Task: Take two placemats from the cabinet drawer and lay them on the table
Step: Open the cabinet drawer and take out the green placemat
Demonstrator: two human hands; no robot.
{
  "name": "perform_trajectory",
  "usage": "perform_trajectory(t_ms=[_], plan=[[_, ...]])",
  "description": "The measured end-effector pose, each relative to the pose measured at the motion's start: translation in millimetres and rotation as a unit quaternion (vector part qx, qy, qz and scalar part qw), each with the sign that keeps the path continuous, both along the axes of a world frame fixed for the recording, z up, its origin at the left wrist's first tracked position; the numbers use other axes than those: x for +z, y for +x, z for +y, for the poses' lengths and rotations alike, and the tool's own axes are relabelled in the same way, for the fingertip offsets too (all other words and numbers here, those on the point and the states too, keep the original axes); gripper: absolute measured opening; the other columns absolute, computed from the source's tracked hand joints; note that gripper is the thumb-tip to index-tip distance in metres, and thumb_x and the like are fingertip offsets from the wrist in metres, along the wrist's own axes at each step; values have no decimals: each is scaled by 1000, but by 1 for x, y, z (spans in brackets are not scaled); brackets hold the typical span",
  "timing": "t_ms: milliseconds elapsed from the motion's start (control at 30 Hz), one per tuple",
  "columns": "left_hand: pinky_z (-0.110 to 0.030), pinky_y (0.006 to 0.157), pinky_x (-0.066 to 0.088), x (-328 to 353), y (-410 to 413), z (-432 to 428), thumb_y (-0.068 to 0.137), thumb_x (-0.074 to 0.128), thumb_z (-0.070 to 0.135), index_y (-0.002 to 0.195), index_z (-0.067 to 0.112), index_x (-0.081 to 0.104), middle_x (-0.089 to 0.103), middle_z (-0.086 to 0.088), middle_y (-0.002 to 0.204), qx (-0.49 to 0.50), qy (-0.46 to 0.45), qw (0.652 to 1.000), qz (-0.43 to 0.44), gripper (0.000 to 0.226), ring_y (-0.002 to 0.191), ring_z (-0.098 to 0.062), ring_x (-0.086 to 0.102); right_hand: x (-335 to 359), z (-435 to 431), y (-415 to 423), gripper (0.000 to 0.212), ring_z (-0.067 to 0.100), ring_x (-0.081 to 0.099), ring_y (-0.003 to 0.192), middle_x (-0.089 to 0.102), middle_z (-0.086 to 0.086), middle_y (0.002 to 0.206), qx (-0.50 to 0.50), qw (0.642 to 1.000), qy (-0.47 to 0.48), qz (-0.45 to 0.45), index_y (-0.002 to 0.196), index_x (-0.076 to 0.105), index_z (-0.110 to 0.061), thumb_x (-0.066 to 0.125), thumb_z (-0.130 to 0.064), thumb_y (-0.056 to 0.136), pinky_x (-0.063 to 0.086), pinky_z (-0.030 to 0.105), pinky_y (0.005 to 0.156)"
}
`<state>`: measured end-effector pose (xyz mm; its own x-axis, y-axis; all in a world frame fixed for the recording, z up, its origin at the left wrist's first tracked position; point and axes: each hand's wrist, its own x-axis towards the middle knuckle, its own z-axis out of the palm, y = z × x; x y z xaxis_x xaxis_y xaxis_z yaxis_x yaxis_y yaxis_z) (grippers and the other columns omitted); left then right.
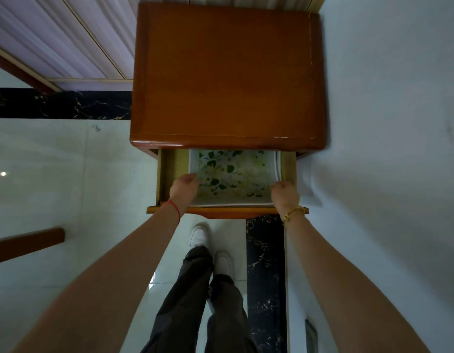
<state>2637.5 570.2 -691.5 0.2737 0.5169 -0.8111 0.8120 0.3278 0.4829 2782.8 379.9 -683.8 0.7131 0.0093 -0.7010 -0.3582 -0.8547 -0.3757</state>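
Cabinet: reddish-brown wooden cabinet w/ glossy flat top (227, 75) is standing against the wall, seen from above; nothing is lying on the top.
Drawer: pale-wood drawer w/ reddish front edge (170, 164) is sitting pulled out toward the person, so the opening step looks done.
Placemats: flat rectangular mat w/ green leaf and cream flower print and white border (233, 174) is lying in the drawer, filling most of it btwn the side walls. A second white edge is peeking out at its right side, so prob. more than one is stacked; exact count can't be told.
Left hand: left hand w/ red string at the wrist (184, 187) is resting at the mat's left edge, fingers curled down over it; looks like it's starting a grip, but whether it's closed on the mat can't be told.
Right hand: right hand w/ gold bracelet at the wrist (284, 194) is curling at the mat's right front corner, same doubt.
Table: not in view.
Progress: early; the mats aren't lifted out yet. Left to do: lifting two out, carrying them, laying them on the table.
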Motion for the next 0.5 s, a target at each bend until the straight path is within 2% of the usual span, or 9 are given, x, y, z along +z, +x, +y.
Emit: perform_trajectory(t_ms=[67,100,167,233,300,400,500], plan=[[-31,92,50,-8,2,5,99,48,21,142,20,48,56,-7,134,-37,-15,999,23,43,110,-24,58,-5,-1,10,24,23,51,90,55,10,95,42,999,-21,18,77,57,-13,40,-13,95,38,27,78],[-30,88,49,-11,3,7,99,49,23,143,21,46,55,-7,134,-49,-24,998,39,44,110,-24,58,-8,0,13,24,27,55,95,57,14,100,61,997,-29,22,82,61,-11,41,-12,95,41,29,81],[-34,96,50,-18,5,11,100,49,25,143,19,46,54,-10,138,-71,-32,995,64,44,119,-29,57,-15,1,18,30,34,56,113,60,20,120,94,993,-59,33,112,63,-1,41,-12,97,44,33,93],[-44,103,48,-26,9,15,100,45,23,140,9,50,55,-17,138,-94,-35,992,80,42,124,-35,55,-20,2,21,36,35,50,123,54,20,133,115,989,-80,42,125,57,2,40,-12,97,41,36,102],[-49,103,47,-28,13,19,100,42,21,134,0,54,57,-23,135,-101,-41,989,97,42,124,-39,55,-26,3,24,37,36,49,125,53,20,135,119,987,-93,49,127,55,0,42,-12,94,41,39,105],[-49,102,48,-34,14,26,99,45,17,130,-4,56,58,-25,132,-85,-42,989,117,39,121,-40,57,-35,3,28,38,36,52,121,56,19,132,95,988,-104,69,126,55,-2,46,-14,91,44,39,103],[-48,100,49,-41,11,33,98,46,15,132,-3,56,62,-20,121,-79,-51,987,128,39,103,-31,59,-39,3,32,37,37,55,116,59,19,127,65,989,-119,66,124,56,-4,50,-16,89,47,37,95]])
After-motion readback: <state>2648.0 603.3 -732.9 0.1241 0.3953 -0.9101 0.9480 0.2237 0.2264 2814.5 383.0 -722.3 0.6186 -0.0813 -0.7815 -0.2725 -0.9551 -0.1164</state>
